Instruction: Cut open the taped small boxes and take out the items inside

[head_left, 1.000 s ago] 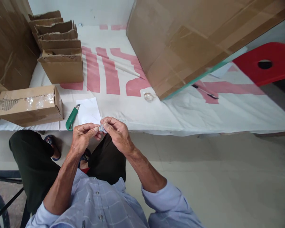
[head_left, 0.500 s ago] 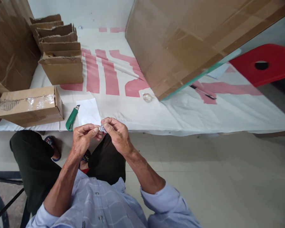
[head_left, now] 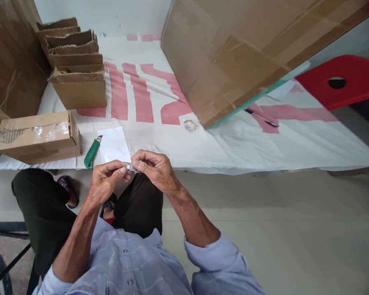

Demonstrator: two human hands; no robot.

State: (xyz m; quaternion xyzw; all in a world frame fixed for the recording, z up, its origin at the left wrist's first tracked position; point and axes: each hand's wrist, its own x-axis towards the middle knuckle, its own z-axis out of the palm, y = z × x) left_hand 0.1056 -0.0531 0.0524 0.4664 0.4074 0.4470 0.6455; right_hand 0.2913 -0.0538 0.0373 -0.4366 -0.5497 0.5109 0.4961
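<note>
Between my two hands is a small whitish, partly clear piece (head_left: 130,166), too small to name. My left hand (head_left: 107,177) pinches its left end between thumb and fingers. On the other side my right hand (head_left: 153,168) is closed on it, with the thumb over the fingers, so part of the piece is hidden. Both hands are just off the table's front edge, above my lap. Close by on the table lie a green-handled cutter knife (head_left: 92,152) and a sheet of white paper (head_left: 114,144).
A taped carton (head_left: 37,139) lies at the left, with several open small boxes (head_left: 78,94) behind it. A big carton (head_left: 221,57) leans over the table (head_left: 160,143). A pen (head_left: 263,118), a roll of clear tape (head_left: 190,125) and a red stool (head_left: 313,80) are further right.
My right hand has turned slightly, its wrist shifting to the right, and its fingers now cover the small piece differently. My left hand stays nearly in place, still pinching.
</note>
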